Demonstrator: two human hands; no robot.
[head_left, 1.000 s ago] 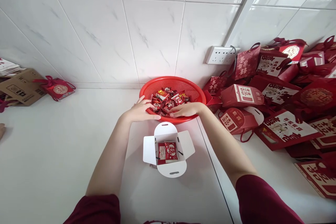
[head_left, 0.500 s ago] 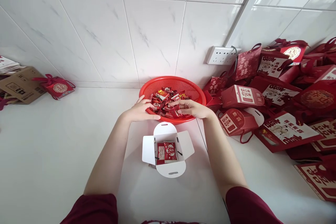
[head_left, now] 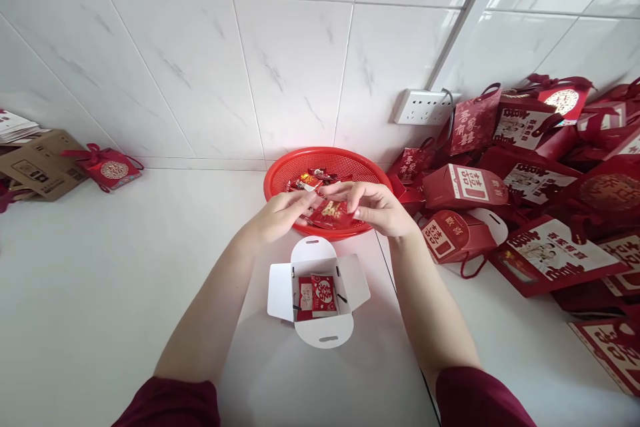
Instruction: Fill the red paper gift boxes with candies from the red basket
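A red packet with gold print point(head_left: 332, 213) is stretched between my two hands over the front of the red plastic basket point(head_left: 278, 173). My left hand point(head_left: 283, 212) pinches its left edge, and my right hand point(head_left: 376, 207) grips its right side. Small red-wrapped sweets point(head_left: 309, 181) lie in the basket, partly hidden by the hands and packet. Just in front of the basket stands a white box point(head_left: 324, 333) with its flaps spread open. Inside it rest a red packet with a white heart shape point(head_left: 323, 293) and another red item point(head_left: 305, 296).
Red gift boxes point(head_left: 470, 185) are heaped on the right of the table point(head_left: 125, 293). At the far left sit a cardboard box point(head_left: 43, 163) and a small red box with a ribbon point(head_left: 114, 170). A power strip point(head_left: 425, 107) is against the tiled wall.
Both hands have lifted a little off the sweets, and a red packet is now held between them. My left hand has moved right and closed on its edge.
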